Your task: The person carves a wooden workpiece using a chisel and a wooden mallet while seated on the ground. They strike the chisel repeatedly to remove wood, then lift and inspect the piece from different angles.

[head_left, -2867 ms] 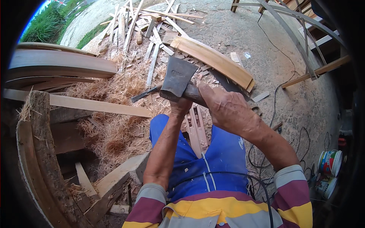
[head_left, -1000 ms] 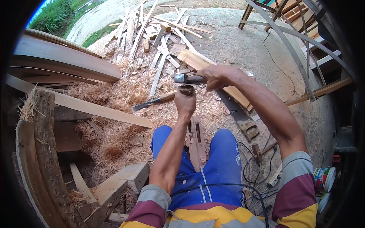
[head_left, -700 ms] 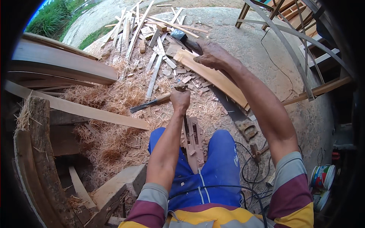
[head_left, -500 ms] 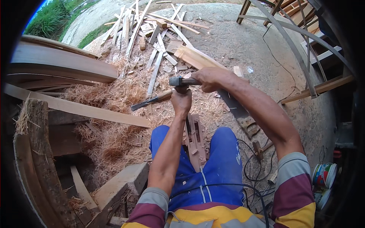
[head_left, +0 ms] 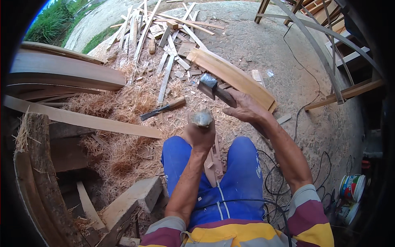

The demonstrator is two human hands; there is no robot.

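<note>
My left hand [head_left: 199, 138] is wrapped around an upright chisel [head_left: 202, 118], whose pale, battered handle end faces up; its blade is hidden beneath my fist. My right hand [head_left: 245, 108] grips the wooden handle of a hammer [head_left: 208, 83]. The hammer's metal head hangs in the air just beyond the chisel, apart from it. Between my knees lies a narrow piece of wood [head_left: 214, 164] with loose chips on it, partly covered by my left hand. A second chisel [head_left: 164, 108] with a wooden handle rests on the shavings to the left.
Wood shavings [head_left: 119, 111] cover the ground at left. Offcuts [head_left: 164, 37] pile up ahead, near a broad curved board [head_left: 230, 76]. Curved planks [head_left: 66, 70] and rough timber [head_left: 41, 160] stand at left. A black cable [head_left: 284, 197] loops at right, near paint buckets [head_left: 352, 188].
The hammer has lifted off the chisel's end and moved away to the right. My right arm has drawn in, now covering the handsaw seen earlier. My left hand still holds the chisel.
</note>
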